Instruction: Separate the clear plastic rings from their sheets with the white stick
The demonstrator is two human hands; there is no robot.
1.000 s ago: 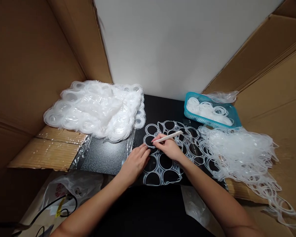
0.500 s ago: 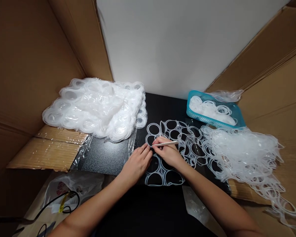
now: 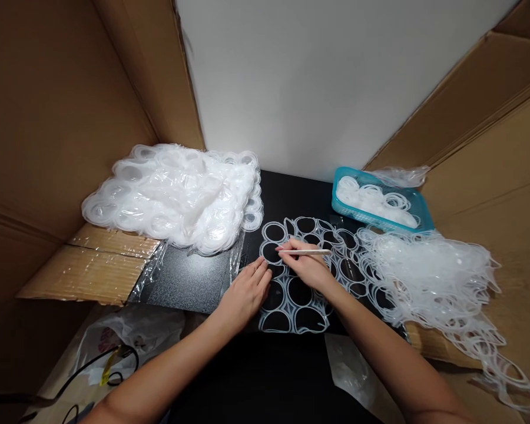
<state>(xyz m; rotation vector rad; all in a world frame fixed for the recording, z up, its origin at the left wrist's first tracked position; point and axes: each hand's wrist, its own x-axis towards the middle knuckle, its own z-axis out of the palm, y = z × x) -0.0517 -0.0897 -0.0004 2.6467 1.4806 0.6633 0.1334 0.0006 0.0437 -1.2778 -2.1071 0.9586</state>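
One stack lies left of the left hand, whose extended fingers, grasping nothing, rest at the edge of the ring lattice. Above this lattice, the right hand pinches one white stick in apparent tool work, the next move calling for a steady tip; one basket and one heap lie right of its fingers.

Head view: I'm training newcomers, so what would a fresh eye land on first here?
Probably the big, glossy white pile of ring-patterned material at the left. Next, the bright teal basket of white rings at the back right. In the middle, the right hand holds a slim white stick over a lacy ring sheet.
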